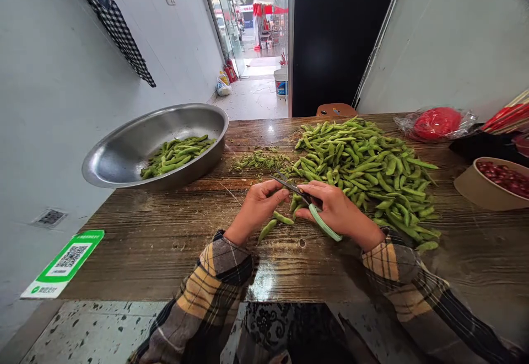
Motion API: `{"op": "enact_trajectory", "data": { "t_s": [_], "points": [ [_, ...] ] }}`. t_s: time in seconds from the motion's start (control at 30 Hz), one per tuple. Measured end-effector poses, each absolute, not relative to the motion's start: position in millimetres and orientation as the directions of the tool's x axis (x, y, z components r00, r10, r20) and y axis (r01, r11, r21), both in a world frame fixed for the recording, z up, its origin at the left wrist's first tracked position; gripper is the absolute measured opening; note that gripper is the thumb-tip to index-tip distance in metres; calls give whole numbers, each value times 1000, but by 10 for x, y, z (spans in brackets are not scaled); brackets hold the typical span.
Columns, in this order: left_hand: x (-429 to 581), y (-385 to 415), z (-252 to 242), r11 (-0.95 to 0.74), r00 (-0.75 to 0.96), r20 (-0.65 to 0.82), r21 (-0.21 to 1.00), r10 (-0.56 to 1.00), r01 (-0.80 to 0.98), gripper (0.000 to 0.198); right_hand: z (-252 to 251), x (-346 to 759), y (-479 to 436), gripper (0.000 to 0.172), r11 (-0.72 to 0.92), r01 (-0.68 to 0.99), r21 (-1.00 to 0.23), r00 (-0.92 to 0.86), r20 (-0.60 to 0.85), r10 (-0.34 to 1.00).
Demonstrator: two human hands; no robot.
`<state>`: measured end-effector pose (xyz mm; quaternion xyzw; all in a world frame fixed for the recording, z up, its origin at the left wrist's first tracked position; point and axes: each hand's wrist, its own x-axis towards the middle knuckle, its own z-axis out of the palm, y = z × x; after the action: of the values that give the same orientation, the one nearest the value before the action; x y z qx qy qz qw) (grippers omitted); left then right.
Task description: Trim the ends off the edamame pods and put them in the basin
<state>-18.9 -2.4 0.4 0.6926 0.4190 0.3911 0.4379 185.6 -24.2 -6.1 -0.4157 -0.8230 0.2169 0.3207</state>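
My right hand (330, 207) grips a pair of scissors with pale green handles (324, 223), their dark blades (289, 183) pointing left toward my other hand. My left hand (260, 207) is closed in a pinch beside the blade tips; whatever its fingers hold is hidden. Loose edamame pods (268, 230) lie on the table just under and between the hands. A large heap of edamame pods (359, 160) spreads behind and to the right of the scissors. Small green trimmings (260, 160) are piled beyond my left hand.
A wide steel basin (119, 143) at the left holds some pods and looks tilted. On the wooden table (165, 242) are a green QR-code card (66, 262), a bagged red bundle (438, 124) and a paper bowl (471, 187) of dark red pieces. A doorway opens behind.
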Motion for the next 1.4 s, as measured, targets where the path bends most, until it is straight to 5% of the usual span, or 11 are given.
{"op": "enact_trajectory", "data": {
  "t_s": [0.53, 1.0, 1.2, 1.4],
  "points": [
    [-293, 115, -104, -322, 414, 165, 881, 895, 346, 22, -28, 1902, -204, 32, 533, 611, -585, -515, 218, 829],
    [-236, -35, -47, 83, 459, -40, 994, 887, -75, 25, -87, 1828, -222, 39, 532, 575, -621, -398, 356, 846],
    [-308, 42, 9, 126, 158, -60, 882, 986, -453, 24, -124, 1902, -192, 53, 499, 638, -587, -329, 378, 865],
    [-295, 48, -20, 160, 136, -96, 785, 986, -599, 16, -190, 1869, -210, 49, 518, 659, -545, -349, 389, 853]
  ]
}}
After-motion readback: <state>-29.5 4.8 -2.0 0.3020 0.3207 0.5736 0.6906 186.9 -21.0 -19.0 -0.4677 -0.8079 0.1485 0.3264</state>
